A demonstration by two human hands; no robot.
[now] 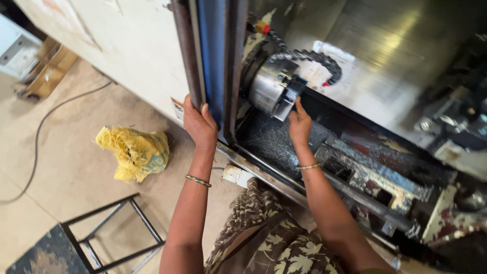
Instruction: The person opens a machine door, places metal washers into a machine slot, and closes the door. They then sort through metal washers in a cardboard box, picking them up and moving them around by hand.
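Observation:
I look down into an open lathe-type machine. My left hand (199, 124) grips the edge of the machine's sliding door frame (188, 61). My right hand (299, 124) reaches inside, its fingers up against the round steel chuck (271, 86) and the dark jaw on its face (293, 87). Whether the fingers hold a small part there I cannot tell. A black segmented coolant hose (324, 60) curves over the chuck. Both wrists wear thin bangles.
Dark metal chips cover the machine bed (274, 139) below the chuck. A tool turret (456, 119) sits at the right. On the floor lie a crumpled yellow sack (134, 151), a black cable (40, 132) and cardboard boxes (50, 68). A black metal stool (86, 241) stands at lower left.

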